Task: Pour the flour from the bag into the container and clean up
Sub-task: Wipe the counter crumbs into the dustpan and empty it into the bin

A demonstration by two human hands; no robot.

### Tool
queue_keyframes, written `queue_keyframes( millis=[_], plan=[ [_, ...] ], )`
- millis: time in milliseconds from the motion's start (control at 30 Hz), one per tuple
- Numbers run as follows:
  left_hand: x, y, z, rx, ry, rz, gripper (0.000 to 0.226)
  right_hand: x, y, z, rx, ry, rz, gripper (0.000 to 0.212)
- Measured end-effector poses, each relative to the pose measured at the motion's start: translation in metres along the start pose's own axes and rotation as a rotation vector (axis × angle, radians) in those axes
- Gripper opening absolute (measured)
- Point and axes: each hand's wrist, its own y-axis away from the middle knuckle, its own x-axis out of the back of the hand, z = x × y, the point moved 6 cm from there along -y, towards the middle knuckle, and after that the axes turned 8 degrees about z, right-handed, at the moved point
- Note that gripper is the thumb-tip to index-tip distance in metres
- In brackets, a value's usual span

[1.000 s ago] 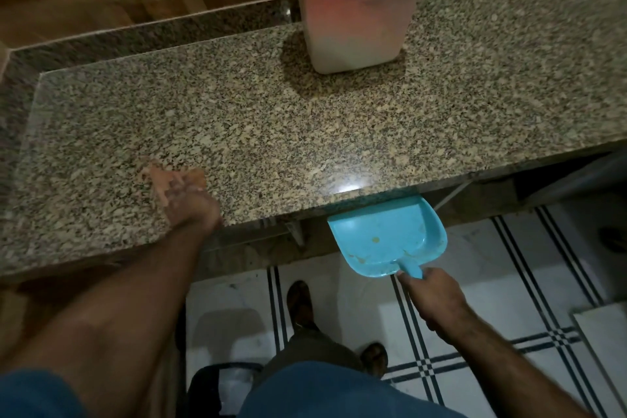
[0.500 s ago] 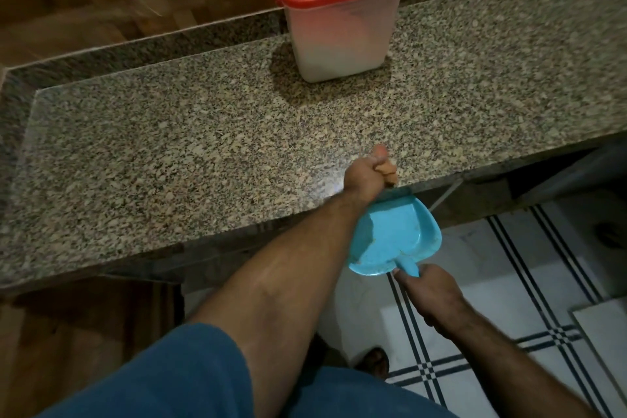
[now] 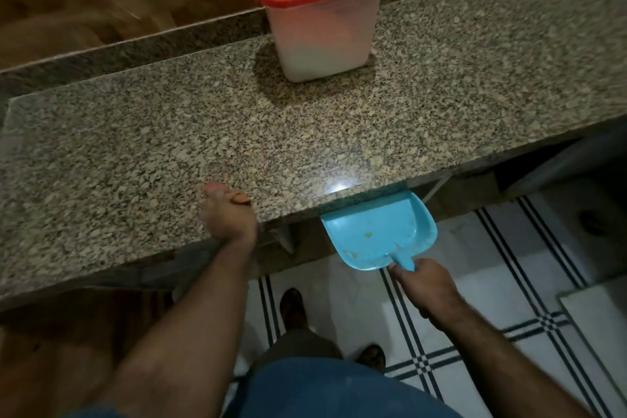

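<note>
A single wide-angle camera worn on the person's head is looking forward and steeply down. It is facing a speckled granite counter point(image 3: 237, 132) that is crossing the frame on a slant, its far edge near the top. Both forearms are reaching in from the bottom, close to the lens. Below the counter's near edge, the view is dropping past the person's lap to the tiled floor point(image 3: 492, 282). Straight lines are bowing towards the frame edges.

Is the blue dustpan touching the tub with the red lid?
Apart. The head view shows the blue dustpan held below the counter's front edge, while the tub stands at the back, bare granite between them.
</note>
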Motion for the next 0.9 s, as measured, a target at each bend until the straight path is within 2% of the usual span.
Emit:
queue_keyframes(
  millis=[33,67,133,167,200,233,300,333,400,467,500,533,567,633,667,700,733,767,800,900],
  plan=[
    [-0.021,0.016,0.024,-0.012,0.051,-0.086,0.018,0.000,0.000,-0.001,-0.003,0.008,0.004,0.037],
    [-0.048,0.034,0.053,-0.042,0.163,-0.257,0.017,-0.001,0.000,-0.002,-0.005,0.017,0.004,0.037],
    [-0.088,0.079,0.124,-0.108,0.387,-0.724,0.018,0.000,0.001,-0.003,-0.008,0.036,0.003,0.037],
    [-0.096,0.095,0.156,-0.135,0.465,-0.903,0.018,0.001,0.001,-0.004,-0.010,0.044,0.003,0.037],
    [-0.097,0.104,0.185,-0.125,0.568,-1.023,0.019,0.002,0.000,-0.005,-0.015,0.049,0.005,0.037],
    [-0.087,0.106,0.207,-0.063,0.657,-1.064,0.020,0.004,0.000,-0.005,-0.023,0.053,0.010,0.037],
    [-0.077,0.086,0.225,0.041,0.803,-1.020,0.020,0.010,-0.001,-0.006,-0.039,0.049,0.024,0.038],
    [-0.071,0.069,0.224,-0.029,0.808,-0.926,0.021,0.013,-0.001,-0.006,-0.047,0.046,0.030,0.038],
    [-0.059,0.038,0.206,-0.275,0.674,-0.696,0.020,0.019,-0.002,-0.006,-0.060,0.049,0.045,0.037],
    [-0.060,0.024,0.173,-0.410,0.393,-0.497,0.024,0.021,-0.003,-0.005,-0.088,0.070,0.065,0.036],
    [-0.064,0.030,0.158,-0.448,0.283,-0.447,0.024,0.022,-0.003,-0.005,-0.103,0.076,0.073,0.036],
    [-0.073,0.042,0.149,-0.467,0.226,-0.456,0.024,0.021,-0.002,-0.006,-0.112,0.077,0.079,0.036],
    [-0.074,0.063,0.151,-0.459,0.233,-0.551,0.024,0.021,-0.002,-0.007,-0.117,0.076,0.085,0.037],
    [-0.091,0.112,0.170,-0.399,0.400,-0.826,0.025,0.021,-0.001,-0.011,-0.130,0.067,0.093,0.037],
    [-0.097,0.129,0.187,-0.279,0.543,-0.957,0.024,0.022,-0.001,-0.013,-0.138,0.063,0.095,0.037],
    [-0.100,0.140,0.207,-0.087,0.689,-1.087,0.022,0.022,0.000,-0.015,-0.146,0.061,0.097,0.037],
    [-0.106,0.141,0.224,0.042,0.819,-1.143,0.021,0.023,0.001,-0.017,-0.157,0.060,0.100,0.036],
    [-0.107,0.133,0.235,0.093,0.857,-1.135,0.021,0.025,0.002,-0.018,-0.165,0.061,0.105,0.037],
    [-0.104,0.119,0.244,0.070,0.857,-1.058,0.021,0.026,0.003,-0.019,-0.173,0.064,0.112,0.037],
    [-0.112,0.069,0.236,-0.136,0.741,-0.775,0.021,0.031,0.005,-0.017,-0.189,0.084,0.129,0.037]
  ],
)
